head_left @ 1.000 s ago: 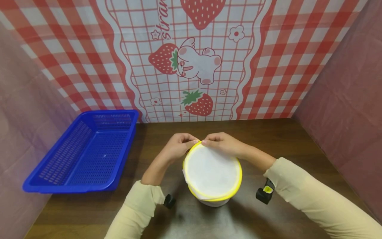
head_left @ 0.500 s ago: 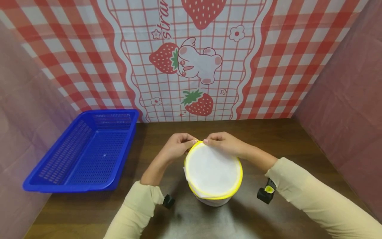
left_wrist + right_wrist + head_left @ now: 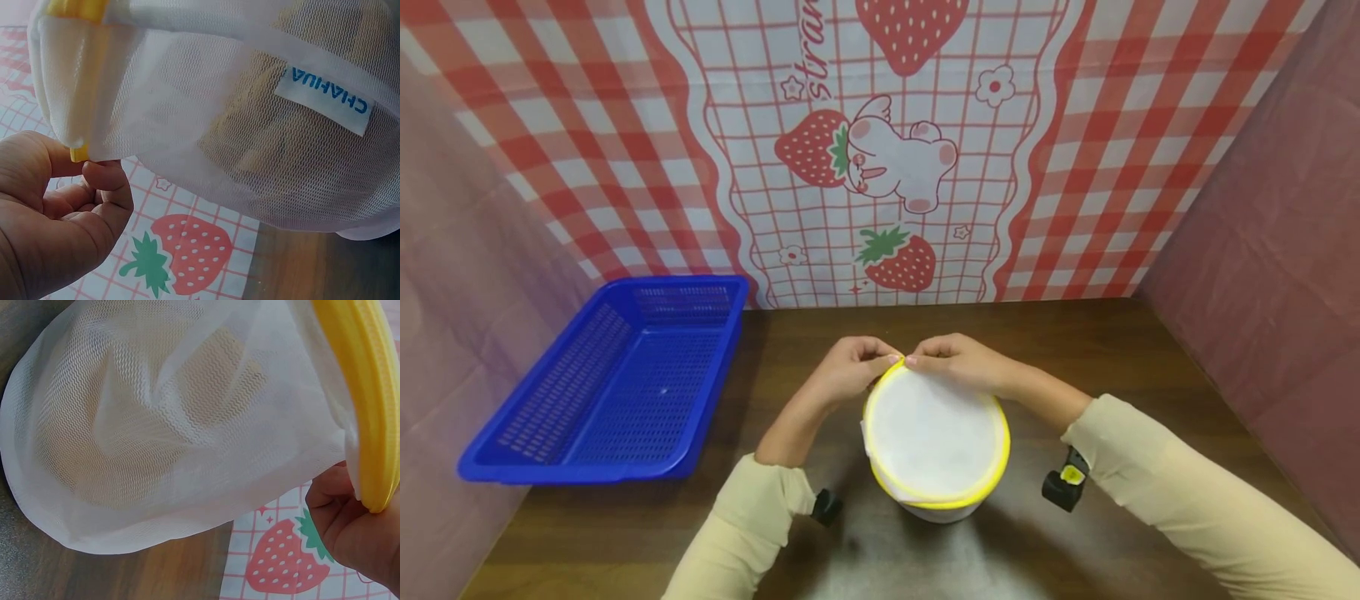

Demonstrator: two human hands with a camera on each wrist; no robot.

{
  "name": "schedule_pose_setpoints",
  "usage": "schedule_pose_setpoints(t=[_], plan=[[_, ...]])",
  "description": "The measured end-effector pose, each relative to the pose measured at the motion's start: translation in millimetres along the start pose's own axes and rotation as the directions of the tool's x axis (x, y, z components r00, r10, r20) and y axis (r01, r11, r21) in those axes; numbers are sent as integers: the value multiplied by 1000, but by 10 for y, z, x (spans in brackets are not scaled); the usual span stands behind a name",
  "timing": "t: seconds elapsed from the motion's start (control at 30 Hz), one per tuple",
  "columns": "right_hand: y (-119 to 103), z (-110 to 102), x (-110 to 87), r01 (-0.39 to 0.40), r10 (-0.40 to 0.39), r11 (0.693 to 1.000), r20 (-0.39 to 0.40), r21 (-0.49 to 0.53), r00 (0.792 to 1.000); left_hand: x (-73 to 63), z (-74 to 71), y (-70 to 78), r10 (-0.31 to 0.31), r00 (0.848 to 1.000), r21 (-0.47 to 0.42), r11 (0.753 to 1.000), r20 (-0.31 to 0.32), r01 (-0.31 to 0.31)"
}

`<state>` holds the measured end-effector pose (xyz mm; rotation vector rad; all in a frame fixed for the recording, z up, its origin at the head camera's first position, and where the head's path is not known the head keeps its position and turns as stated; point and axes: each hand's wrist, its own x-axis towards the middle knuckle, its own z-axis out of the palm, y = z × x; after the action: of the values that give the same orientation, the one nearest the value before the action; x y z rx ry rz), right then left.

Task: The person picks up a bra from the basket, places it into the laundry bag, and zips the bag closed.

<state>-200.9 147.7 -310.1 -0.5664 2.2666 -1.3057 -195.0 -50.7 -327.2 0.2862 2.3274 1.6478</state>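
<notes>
A round white mesh laundry bag [image 3: 936, 433] with a yellow zipper trim [image 3: 1006, 442] stands on the table, its flat white top facing up. At the far edge of the trim, my left hand [image 3: 847, 367] pinches the bag by the yellow zipper end [image 3: 79, 154]. Right beside it, my right hand [image 3: 962, 362] grips the same edge between thumb and fingers, the two thumbs almost meeting. Through the mesh side [image 3: 175, 112] a tan, folded-looking item [image 3: 250, 131] shows inside. A white label [image 3: 328, 100] with blue letters is on the bag's side.
A blue perforated plastic basket [image 3: 662, 392] stands at the left on the brown wooden table [image 3: 1075, 333]. Behind the table hangs a red-and-white checked cloth [image 3: 1105, 167] with strawberry prints. Pinkish cloth walls [image 3: 1247, 275] close off both sides.
Both hands keep their place at the bag's far edge. My right thumb has shifted slightly left toward the left thumb, and the bag has moved a little.
</notes>
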Motion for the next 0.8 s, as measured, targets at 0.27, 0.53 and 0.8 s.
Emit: schedule_pose_setpoints(t=[0.27, 0.53, 0.8], plan=[[24, -1, -5, -24, 24, 1000, -28, -14, 999, -14, -5, -3, 0, 1000, -15, 1000, 2, 0], [24, 13, -26, -18, 18, 1000, -30, 4, 999, -21, 0, -27, -2, 1000, -16, 1000, 8, 2], [64, -3, -23, -27, 27, 1000, -48, 0, 998, 6, 1, -50, -1, 1000, -24, 1000, -7, 1]])
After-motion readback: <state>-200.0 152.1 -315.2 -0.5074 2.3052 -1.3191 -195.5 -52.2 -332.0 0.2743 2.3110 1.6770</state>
